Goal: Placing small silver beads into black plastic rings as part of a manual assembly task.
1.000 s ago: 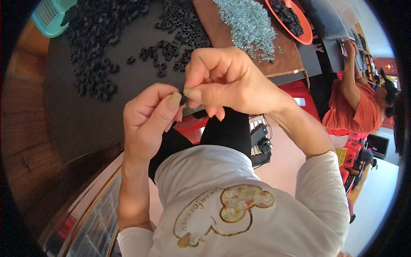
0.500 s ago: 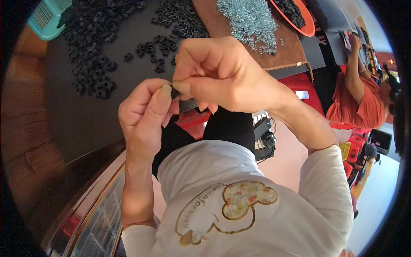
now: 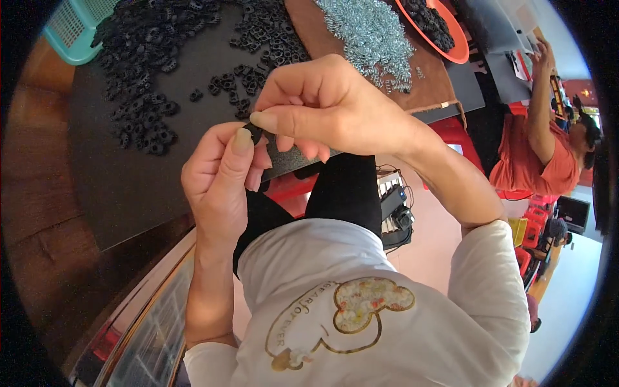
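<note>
Just past the table's near edge, my left hand [image 3: 218,177] pinches a small black plastic part [image 3: 254,133] between thumb and fingers. My right hand [image 3: 338,116] meets it there, thumb and fingertips closed together at the part's upper end. Fingers cover most of the part, so its full shape is hidden. Beyond my hands lie loose small black hollow parts [image 3: 242,84]. A pile of small silvery metal springs [image 3: 371,39] rests on a brown cloth [image 3: 425,87] at the far right.
A large heap of black parts [image 3: 145,58] covers the dark table [image 3: 97,187] at left, beside a turquoise basket [image 3: 71,39]. An orange bowl [image 3: 456,46] holds more black pieces. Another person in an orange shirt [image 3: 529,161] works at the right. Red stools [image 3: 525,235] stand farther off.
My right hand has shifted slightly left, its thumb now over the top of the black part. The left hand still pinches the part. My view has shifted slightly.
</note>
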The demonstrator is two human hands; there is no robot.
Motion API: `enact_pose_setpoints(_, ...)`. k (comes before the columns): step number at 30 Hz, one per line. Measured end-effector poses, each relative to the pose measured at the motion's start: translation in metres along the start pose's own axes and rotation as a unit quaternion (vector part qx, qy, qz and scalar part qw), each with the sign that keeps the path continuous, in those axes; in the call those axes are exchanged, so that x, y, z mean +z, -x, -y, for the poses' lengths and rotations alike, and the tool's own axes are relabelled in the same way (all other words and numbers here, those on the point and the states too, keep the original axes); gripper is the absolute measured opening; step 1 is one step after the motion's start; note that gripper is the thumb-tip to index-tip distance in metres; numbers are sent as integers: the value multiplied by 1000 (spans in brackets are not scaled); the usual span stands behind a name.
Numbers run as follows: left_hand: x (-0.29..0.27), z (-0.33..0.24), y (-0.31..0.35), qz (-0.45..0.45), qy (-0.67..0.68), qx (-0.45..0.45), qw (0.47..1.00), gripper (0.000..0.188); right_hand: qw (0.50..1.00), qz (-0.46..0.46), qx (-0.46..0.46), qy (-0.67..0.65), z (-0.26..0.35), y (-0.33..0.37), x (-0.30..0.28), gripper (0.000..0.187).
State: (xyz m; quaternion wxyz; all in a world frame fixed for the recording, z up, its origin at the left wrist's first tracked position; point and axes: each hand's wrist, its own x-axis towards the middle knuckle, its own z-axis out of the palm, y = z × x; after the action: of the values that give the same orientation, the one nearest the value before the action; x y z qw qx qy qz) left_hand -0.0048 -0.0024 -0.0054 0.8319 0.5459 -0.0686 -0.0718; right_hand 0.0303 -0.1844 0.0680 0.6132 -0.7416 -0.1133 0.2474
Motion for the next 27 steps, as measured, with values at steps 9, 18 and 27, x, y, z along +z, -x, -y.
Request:
enact_pose_setpoints(9,0,-6,-2,36,-53,-42,997,21,989,-39,-127,60,-21,3,2,19)
enact_pose_setpoints(18,5,-7,-5,9,-5,-48,999,24,842,-99,-359,390,-32,-6,4,37)
enact_pose_setpoints(27,0,-11,-4,80,0,-40,996,22,821,-127,-357,428,-36,-7,9,27)
